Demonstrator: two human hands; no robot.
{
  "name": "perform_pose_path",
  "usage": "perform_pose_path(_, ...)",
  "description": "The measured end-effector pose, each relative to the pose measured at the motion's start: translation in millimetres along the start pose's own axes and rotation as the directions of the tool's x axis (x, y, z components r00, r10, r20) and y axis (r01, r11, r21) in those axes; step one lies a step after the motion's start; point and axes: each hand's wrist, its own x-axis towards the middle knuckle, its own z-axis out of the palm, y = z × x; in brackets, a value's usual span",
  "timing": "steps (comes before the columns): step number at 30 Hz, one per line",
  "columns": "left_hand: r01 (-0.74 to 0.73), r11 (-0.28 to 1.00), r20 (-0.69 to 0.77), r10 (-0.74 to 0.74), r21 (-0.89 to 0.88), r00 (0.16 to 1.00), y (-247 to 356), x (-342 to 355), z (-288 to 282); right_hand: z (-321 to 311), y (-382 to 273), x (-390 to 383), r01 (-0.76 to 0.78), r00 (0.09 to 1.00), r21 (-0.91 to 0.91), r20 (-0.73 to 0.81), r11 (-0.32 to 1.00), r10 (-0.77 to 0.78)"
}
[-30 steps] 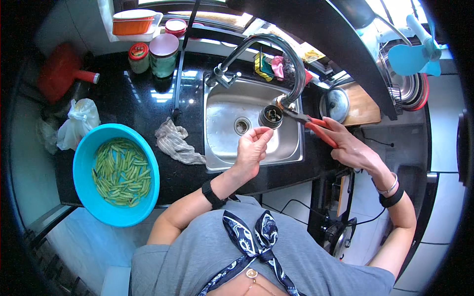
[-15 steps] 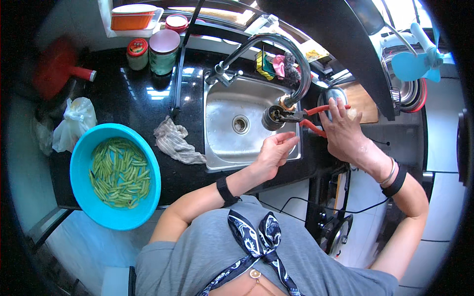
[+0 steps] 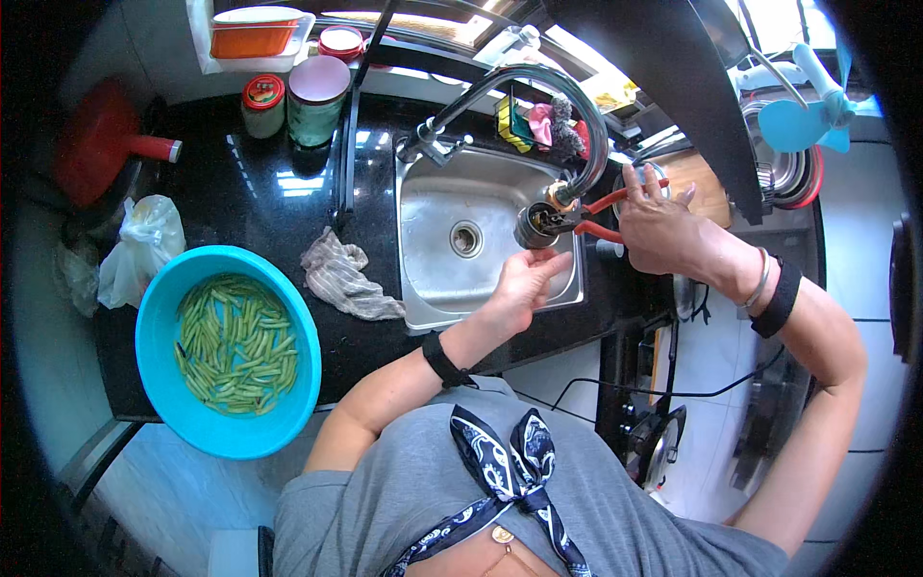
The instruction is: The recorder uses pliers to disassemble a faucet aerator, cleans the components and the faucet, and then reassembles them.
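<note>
Red-handled pliers (image 3: 575, 221) in right hand (image 3: 668, 232), metal cylinder (image 3: 527, 229) just beyond left hand (image 3: 523, 287)

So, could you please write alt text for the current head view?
A person's right hand holds red-handled metal pliers at a dark cylindrical fitting by a curved chrome tap, over a steel sink; the left hand is close by. On the left stands a round blue plastic basin of green pods.

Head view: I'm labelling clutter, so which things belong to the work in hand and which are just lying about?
In the work:
red-handled pliers, in the right hand
dark fitting at the pliers' jaws, left hand close by
curved tap, its outlet beside the fitting

Apparently just lying about:
blue basin of green pods
crumpled cloth
white bag
red-lidded jar
</note>
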Motion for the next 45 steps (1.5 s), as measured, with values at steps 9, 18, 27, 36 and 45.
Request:
perform_pose_path(9, 0.017, 0.953, -0.243, 0.06, 0.302, 0.968, -4.2, 22.0, -33.6, -37.6, -20.2, 4.1, 0.012, 0.965, 0.109, 0.259, 0.994, -0.04)
perform_pose_path(18, -0.302, 0.923, -0.072, 0.327, 0.236, 0.942, -1.9, 36.2, -25.1, -43.7, -28.1, 8.9, -0.023, 0.937, 0.161, 0.347, 0.987, -0.035)
perform_pose_path(27, -0.435, 0.887, -0.027, 0.444, 0.151, 0.896, -12.4, 45.0, -28.0, -32.8, -17.5, 15.7, 0.07, 0.937, 0.196, 0.323, 0.978, -0.132)
perform_pose_path(36, -0.429, 0.884, -0.049, 0.445, 0.184, 0.894, -11.9, 43.0, -25.5, -46.1, -26.3, 41.5, 0.197, 0.864, 0.09, 0.454, 0.976, -0.216)
perform_pose_path(45, -0.44, 0.813, -0.054, 0.495, 0.381, 0.867, -9.0, 43.2, -28.7, -44.7, -29.9, 29.7, -0.031, 0.941, 0.208, 0.336, 0.978, -0.042)
